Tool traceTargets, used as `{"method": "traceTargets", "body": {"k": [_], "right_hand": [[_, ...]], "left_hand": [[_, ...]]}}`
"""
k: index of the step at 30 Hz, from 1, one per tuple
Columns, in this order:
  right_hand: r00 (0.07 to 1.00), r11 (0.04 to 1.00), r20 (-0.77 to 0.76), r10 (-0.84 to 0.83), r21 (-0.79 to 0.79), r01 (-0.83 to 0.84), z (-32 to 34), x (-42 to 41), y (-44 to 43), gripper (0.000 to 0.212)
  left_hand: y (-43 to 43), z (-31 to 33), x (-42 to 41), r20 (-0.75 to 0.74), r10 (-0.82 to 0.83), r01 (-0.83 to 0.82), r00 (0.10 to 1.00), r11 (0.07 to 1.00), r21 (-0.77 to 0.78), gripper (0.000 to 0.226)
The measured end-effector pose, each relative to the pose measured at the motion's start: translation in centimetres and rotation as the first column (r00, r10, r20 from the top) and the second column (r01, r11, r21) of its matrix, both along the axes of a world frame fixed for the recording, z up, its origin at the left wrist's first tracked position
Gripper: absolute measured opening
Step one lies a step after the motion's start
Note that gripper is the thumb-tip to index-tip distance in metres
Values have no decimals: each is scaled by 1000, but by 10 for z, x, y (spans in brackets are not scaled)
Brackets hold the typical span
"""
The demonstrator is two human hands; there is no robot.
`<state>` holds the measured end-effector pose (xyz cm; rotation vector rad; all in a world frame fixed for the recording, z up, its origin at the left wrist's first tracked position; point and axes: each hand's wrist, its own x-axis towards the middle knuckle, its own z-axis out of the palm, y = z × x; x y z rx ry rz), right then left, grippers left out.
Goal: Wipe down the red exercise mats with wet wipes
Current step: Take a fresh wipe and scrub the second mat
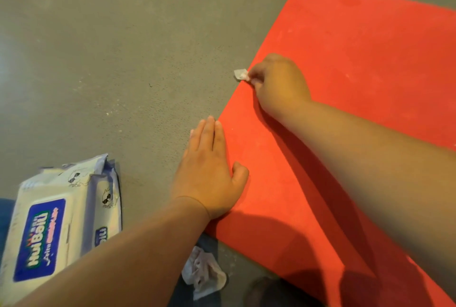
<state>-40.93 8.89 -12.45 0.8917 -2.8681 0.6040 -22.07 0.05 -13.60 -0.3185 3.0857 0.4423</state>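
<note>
Red mat [357, 65] | R hand [276, 80] pinching small wipe [240, 75] at mat's left edge, frame centre | L hand [209, 171] flat, fingers straight, on edge | wipes pack [56, 227] lower left.

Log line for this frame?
right hand: pinches wet wipe at red mat edge | left hand: flat across mat edge | wipes pack: floor

Your red mat [357, 47] lies flat, its surface flecked with pale marks. A small scrap of wet wipe [240, 75] sits at the mat's left edge, pinched in your right hand [276, 80]. The wipe pack [61, 227] lies closed well to the left, and a crumpled wipe [203, 272] lies just off the near corner.
</note>
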Motion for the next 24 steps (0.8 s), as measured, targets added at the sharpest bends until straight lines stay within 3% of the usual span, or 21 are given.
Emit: {"method": "traceTargets", "body": {"k": [4,6,8,11,13,16,19,21,24], "right_hand": [[958,952,-18,287,-104,-287,-4,79,27,23],[918,917,10,397,-34,-397,0,83,40,24],[959,960,-52,277,47,-275,0,50,43,24],[985,986,-48,-164,19,165,1,-10,43,25],[971,971,-10,-239,-1,239,0,-2,34,25],[999,995,7,51,-82,-50,-6,68,31,20],[945,943,41,326,-83,-322,1,102,55,16],[982,982,9,188,-19,-188,3,69,74,18],[977,978,-57,-205,37,207,2,9,109,24]], "left_hand": [[0,-1,-1,-12,-10,10,1000,1000,1,91],[0,-1,-1,-16,-12,12,1000,1000,-1,91],[0,-1,-1,-17,-9,9,1000,1000,-12,92],[1,0,0,-9,3,-3,1000,1000,-26,94],[0,0,-1,-4,1,-1,1000,1000,-27,94],[0,-1,-2,-6,5,-5,1000,1000,-24,94],[1,-1,-1,-4,7,-7,1000,1000,-23,89],[1,-2,0,1,25,-25,1000,1000,-9,87],[1,-2,-1,-9,21,-21,1000,1000,-17,85]]}}
